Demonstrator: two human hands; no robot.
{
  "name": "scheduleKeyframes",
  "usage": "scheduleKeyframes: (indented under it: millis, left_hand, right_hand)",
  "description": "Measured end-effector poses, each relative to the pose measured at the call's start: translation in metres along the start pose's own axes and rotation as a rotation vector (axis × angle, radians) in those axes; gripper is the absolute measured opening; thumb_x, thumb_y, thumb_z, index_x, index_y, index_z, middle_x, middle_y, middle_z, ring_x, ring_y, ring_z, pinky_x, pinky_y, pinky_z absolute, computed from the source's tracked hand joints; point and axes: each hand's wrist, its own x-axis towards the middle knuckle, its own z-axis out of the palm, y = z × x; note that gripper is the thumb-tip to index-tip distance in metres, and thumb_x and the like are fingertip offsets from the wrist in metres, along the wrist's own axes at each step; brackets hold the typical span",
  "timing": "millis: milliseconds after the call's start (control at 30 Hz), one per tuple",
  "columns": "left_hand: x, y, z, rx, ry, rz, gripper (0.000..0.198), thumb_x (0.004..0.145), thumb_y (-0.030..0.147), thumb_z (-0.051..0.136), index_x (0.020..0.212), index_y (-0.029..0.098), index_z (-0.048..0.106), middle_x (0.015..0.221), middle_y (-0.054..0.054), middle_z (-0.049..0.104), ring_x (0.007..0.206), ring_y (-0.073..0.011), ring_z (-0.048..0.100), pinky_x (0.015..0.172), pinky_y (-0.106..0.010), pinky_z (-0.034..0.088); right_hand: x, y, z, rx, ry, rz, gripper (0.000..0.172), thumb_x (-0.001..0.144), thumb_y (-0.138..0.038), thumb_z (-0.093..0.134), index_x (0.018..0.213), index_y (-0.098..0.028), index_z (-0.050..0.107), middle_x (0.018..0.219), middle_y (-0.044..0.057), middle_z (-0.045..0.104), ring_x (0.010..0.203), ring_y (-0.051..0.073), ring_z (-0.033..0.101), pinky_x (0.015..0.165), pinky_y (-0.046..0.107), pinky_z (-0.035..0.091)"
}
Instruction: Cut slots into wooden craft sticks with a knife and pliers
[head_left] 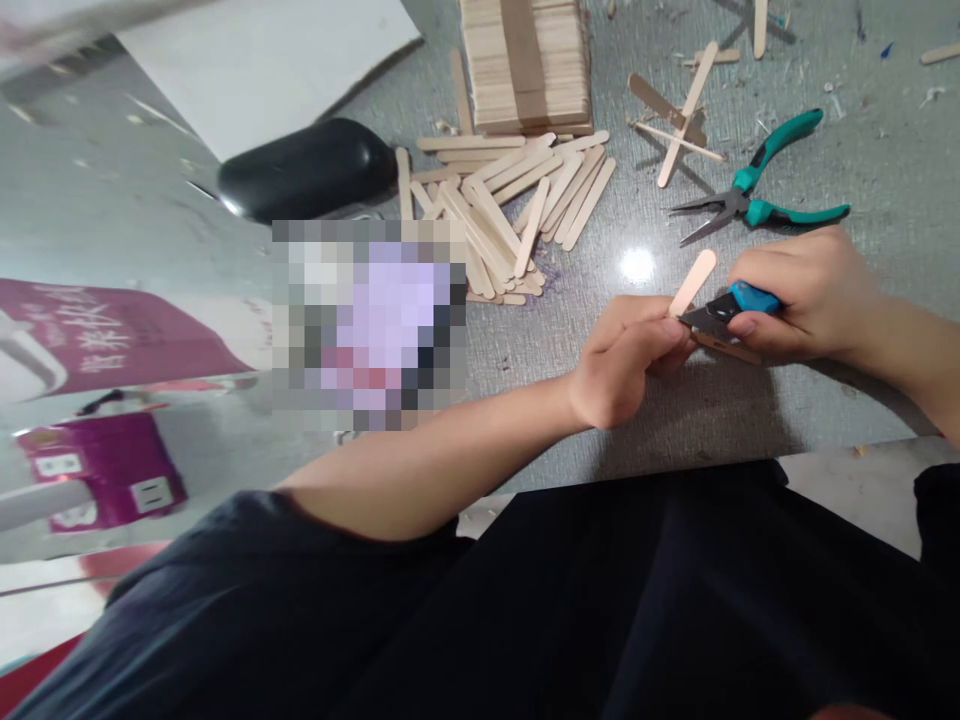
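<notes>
My left hand (630, 350) is closed, pinching a wooden craft stick (694, 282) whose rounded end points up and away from me. My right hand (814, 290) is wrapped round a utility knife (752, 298) with a blue handle. Its dark blade reaches the craft stick close to my left fingertips; whether it cuts into the wood I cannot tell. A second strip of wood (726, 348) with a small dark slot or mark lies just below the blade, between the two hands. Part of it is hidden by my fingers.
Green-handled needle-nose pliers (739, 203) lie spread beyond my right hand. Crossed sticks (684, 125) stand near them. Loose craft sticks (487, 235) are heaped before a banded stack (487, 65). A black case (307, 170), a purple box (105, 470) and a pixelated patch are leftward.
</notes>
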Motion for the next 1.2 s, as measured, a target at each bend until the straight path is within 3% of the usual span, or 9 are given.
scheduleKeyframes:
  millis: [233, 367, 700, 900, 1067, 1200]
  left_hand:
    - [-0.001, 0.003, 0.001, -0.009, -0.008, -0.024, 0.062, 0.107, 0.057, 0.073, 0.064, 0.025, 0.042, 0.057, 0.005, 0.036, 0.053, -0.0103, 0.029, 0.054, -0.032, 0.023]
    - [-0.001, 0.006, 0.004, -0.023, -0.002, -0.076, 0.061, 0.105, 0.059, 0.073, 0.064, 0.025, 0.043, 0.058, 0.005, 0.036, 0.053, -0.0105, 0.029, 0.053, -0.031, 0.023]
    - [0.005, 0.001, 0.008, -0.071, 0.022, -0.056, 0.068, 0.105, 0.062, 0.074, 0.063, 0.028, 0.034, 0.052, 0.008, 0.029, 0.049, -0.0085, 0.026, 0.049, -0.027, 0.022]
    - [0.006, 0.0, 0.012, -0.103, 0.063, -0.026, 0.072, 0.103, 0.065, 0.079, 0.062, 0.028, 0.033, 0.051, 0.009, 0.028, 0.046, -0.0069, 0.024, 0.046, -0.025, 0.024]
    - [0.006, 0.001, 0.014, -0.129, 0.075, -0.032, 0.074, 0.104, 0.066, 0.081, 0.063, 0.027, 0.033, 0.052, 0.01, 0.029, 0.046, -0.0064, 0.023, 0.046, -0.024, 0.025]
    - [0.006, 0.0, 0.012, -0.137, 0.079, -0.048, 0.075, 0.103, 0.069, 0.081, 0.063, 0.028, 0.033, 0.051, 0.01, 0.027, 0.046, -0.0069, 0.023, 0.046, -0.026, 0.024]
  right_hand:
    - [-0.001, 0.003, -0.004, 0.017, -0.089, 0.026, 0.092, 0.109, -0.104, 0.018, 0.084, -0.028, 0.065, 0.073, 0.006, 0.061, 0.068, 0.023, 0.054, 0.068, 0.041, 0.027]
    - [-0.001, 0.004, -0.005, -0.001, -0.094, 0.003, 0.092, 0.109, -0.103, 0.019, 0.085, -0.027, 0.066, 0.072, 0.006, 0.062, 0.066, 0.022, 0.052, 0.065, 0.04, 0.027]
    - [-0.007, -0.002, 0.013, -0.104, 0.108, 0.071, 0.093, 0.111, -0.102, 0.016, 0.09, -0.027, 0.066, 0.077, 0.008, 0.065, 0.071, 0.024, 0.058, 0.067, 0.042, 0.027]
    - [-0.008, -0.005, 0.008, -0.216, 0.064, 0.119, 0.092, 0.112, -0.102, 0.017, 0.1, -0.028, 0.069, 0.091, 0.011, 0.079, 0.08, 0.025, 0.067, 0.071, 0.044, 0.033]
    - [-0.009, -0.004, 0.009, -0.278, 0.143, 0.105, 0.097, 0.11, -0.103, 0.014, 0.102, -0.027, 0.073, 0.092, 0.011, 0.081, 0.082, 0.028, 0.07, 0.07, 0.046, 0.035]
    - [-0.008, -0.006, 0.005, -0.229, 0.054, 0.163, 0.096, 0.109, -0.105, 0.019, 0.106, -0.028, 0.076, 0.095, 0.014, 0.082, 0.086, 0.031, 0.073, 0.072, 0.047, 0.037]
